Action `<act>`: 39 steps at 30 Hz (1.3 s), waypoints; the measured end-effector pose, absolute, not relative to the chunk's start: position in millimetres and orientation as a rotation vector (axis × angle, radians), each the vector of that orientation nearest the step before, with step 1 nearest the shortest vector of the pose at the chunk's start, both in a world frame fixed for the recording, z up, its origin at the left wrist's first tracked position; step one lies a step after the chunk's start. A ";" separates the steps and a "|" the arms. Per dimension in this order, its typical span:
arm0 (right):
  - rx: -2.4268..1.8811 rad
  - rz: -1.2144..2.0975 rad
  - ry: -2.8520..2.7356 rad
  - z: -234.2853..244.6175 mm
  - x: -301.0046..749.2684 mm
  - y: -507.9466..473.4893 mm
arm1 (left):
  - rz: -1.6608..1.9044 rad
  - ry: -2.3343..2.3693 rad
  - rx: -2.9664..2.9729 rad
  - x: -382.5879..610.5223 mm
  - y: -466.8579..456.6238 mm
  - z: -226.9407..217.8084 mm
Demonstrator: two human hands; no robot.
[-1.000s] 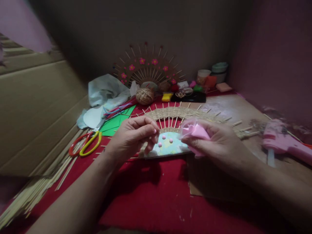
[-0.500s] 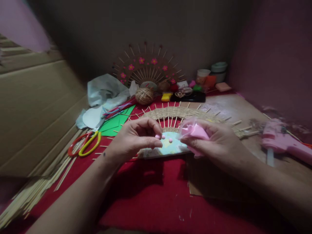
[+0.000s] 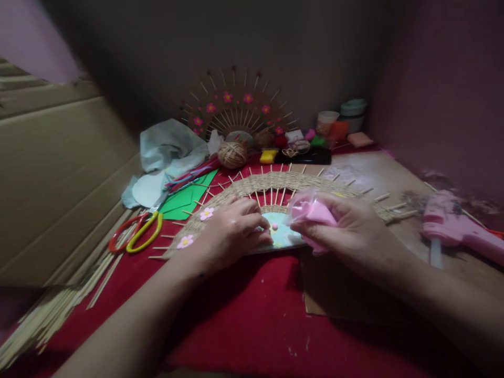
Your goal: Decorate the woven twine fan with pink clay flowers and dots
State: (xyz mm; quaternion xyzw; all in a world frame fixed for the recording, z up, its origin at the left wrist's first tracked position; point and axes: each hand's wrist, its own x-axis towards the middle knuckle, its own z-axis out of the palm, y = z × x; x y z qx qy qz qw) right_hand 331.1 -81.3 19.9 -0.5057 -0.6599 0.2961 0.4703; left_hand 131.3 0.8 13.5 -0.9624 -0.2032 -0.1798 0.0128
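My left hand is closed, its fingertips bent down at a pale blue patterned board. Whatever those fingers pinch is hidden. Beside them, a small pink clay ball lies on the board. My right hand grips a lump of pink clay in clear plastic, just above the board's right end. Behind the hands arches a woven fan-shaped frame with thin sticks poking out. Two pink clay flowers, an upper one and a lower one, sit on its left side.
Scissors and green paper lie left, near a bundle of sticks. A twine ball and a finished flowered fan stand behind. A pink glue gun rests right. Cardboard walls the left side.
My left hand has turned over and lowered onto the board, moving slightly right; the pink ball at its fingertips is now hidden. The right hand stays still with the clay.
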 end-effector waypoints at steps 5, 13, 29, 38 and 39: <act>-1.247 0.733 -1.621 20.7 330.7 -81.4 | -0.539 -0.638 -2.983 132.0 0.7 14.5; -1.244 0.742 -1.613 19.7 331.5 -81.0 | -0.536 -0.652 -2.992 130.7 3.1 12.1; -1.272 0.702 -1.631 16.8 331.3 -80.6 | -0.523 -0.657 -3.044 131.3 0.7 13.5; -1.259 0.696 -1.637 17.3 330.7 -80.9 | -0.579 -0.650 -3.077 129.7 2.2 12.3; -1.256 0.692 -1.639 17.0 330.9 -80.6 | -0.576 -0.651 -3.081 129.8 2.3 12.1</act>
